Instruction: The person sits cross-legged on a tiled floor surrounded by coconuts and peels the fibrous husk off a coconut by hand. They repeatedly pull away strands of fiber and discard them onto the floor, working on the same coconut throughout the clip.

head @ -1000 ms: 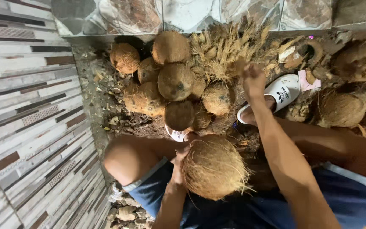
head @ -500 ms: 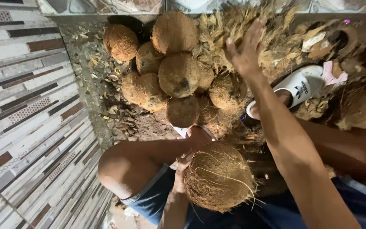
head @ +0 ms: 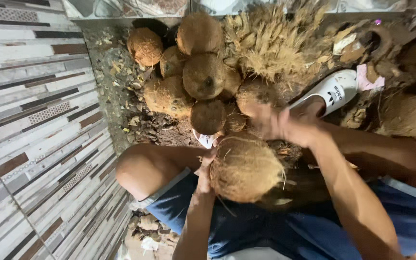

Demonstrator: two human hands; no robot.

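A round, fibrous brown coconut (head: pixel 245 168) rests between my knees, over my blue shorts. My left hand (head: pixel 207 166) presses against its left side and steadies it. My right hand (head: pixel 278 124), blurred with motion, is at the coconut's top right edge with fingers spread, touching or just above the husk fibres. Whether it grips any fibre I cannot tell.
A heap of several husked coconuts (head: pixel 203 77) lies ahead on dirty ground, beside a pile of torn dry husk (head: pixel 275 43). A white shoe (head: pixel 331 91) is on my right foot. More coconuts (head: pixel 408 113) sit at the right. A striped tiled wall (head: pixel 34 135) runs along the left.
My right hand came back from the husk pile ahead down to the top of the coconut in my lap. The left hand stayed on the coconut.
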